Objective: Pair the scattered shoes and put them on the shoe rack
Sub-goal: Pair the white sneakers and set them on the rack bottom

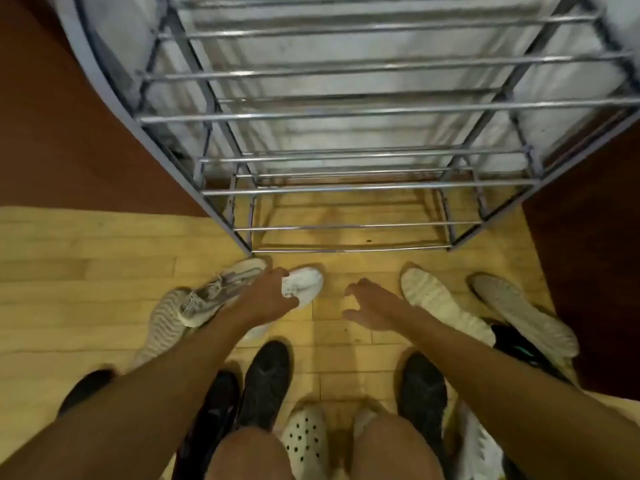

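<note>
Shoes lie scattered on the wooden floor in front of a metal shoe rack (346, 192) with bare rails. My left hand (268, 296) rests on a white sneaker (304, 284), fingers curled around its opening. Just left of it lies a grey knit sneaker (221, 289) on its side, and another grey one (162, 327) sole up. My right hand (370, 306) hovers open above bare floor, beside a cream sneaker (440, 303) lying sole up. A second cream sneaker (519, 313) lies further right. Two black shoes (266, 379) (424, 386) sit nearer me.
White perforated clogs (304, 441) are on my feet at the bottom, between my knees. More dark shoes (214, 410) lie at lower left and a dark one (512, 344) at right. Dark red walls flank the rack on both sides.
</note>
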